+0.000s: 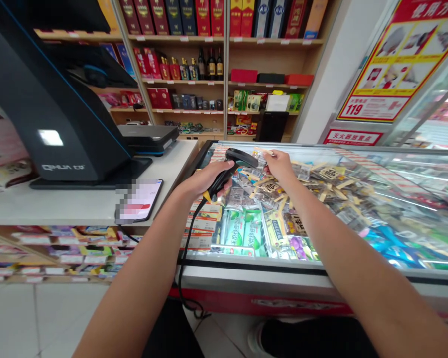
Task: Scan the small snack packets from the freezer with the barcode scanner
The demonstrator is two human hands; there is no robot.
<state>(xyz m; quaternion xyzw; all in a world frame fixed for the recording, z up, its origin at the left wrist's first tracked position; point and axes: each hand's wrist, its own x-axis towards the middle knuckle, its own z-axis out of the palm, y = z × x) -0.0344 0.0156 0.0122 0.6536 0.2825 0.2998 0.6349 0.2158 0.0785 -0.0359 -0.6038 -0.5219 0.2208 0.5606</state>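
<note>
My left hand (pixel 213 177) is wrapped round the handle of a black barcode scanner (pixel 242 157), thumb on top. Its head points right, toward my other hand, and a black cable (pixel 188 233) hangs from the handle's base. My right hand (pixel 280 165) pinches the edge of a small clear packet (pixel 260 158) just beyond the scanner head; part of the packet is hidden. Below both hands, many small snack packets (pixel 332 191) with tan strips lie heaped over the glass-topped chest freezer (pixel 254 272). Green-and-white packs (pixel 242 228) show near its front edge.
On the left, a white counter (pixel 78 204) bears a phone (pixel 140 201), a dark checkout terminal (pixel 74 124) and a black flat device (pixel 149 136). Shelves of boxes and bottles (pixel 211 64) stand behind. The scanner cable droops past the freezer's front toward the floor (pixel 15 318).
</note>
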